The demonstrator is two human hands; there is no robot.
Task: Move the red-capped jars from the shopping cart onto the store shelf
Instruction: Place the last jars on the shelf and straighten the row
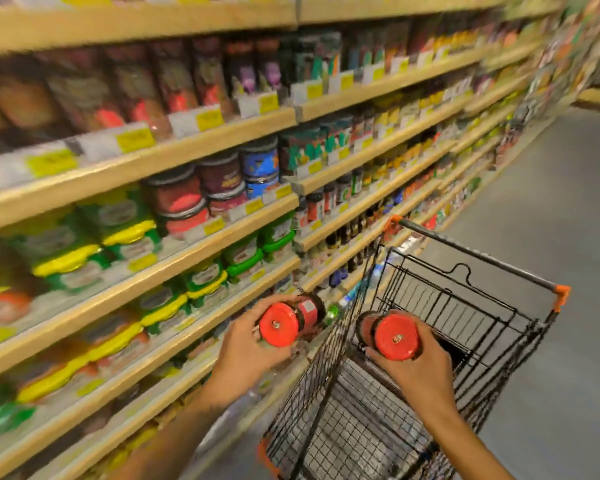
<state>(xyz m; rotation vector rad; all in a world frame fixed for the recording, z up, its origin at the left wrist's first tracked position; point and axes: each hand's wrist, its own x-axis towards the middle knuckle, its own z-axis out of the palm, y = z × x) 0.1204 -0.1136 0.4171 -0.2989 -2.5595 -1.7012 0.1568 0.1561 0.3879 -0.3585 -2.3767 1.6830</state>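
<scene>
Red-capped dark jars, one [293, 319] in left fingers [243, 344], one [388, 336] in right fingers [416, 365], caps toward camera.

Shelves [201, 233] left; cart [465, 306] right, beside them.

We are looking from a single head-worn wide-angle camera, facing forward and down along an aisle. It is sitting close above both hands, with the shelves [194, 233] running off at left and the cart [465, 299] just below at right.
</scene>
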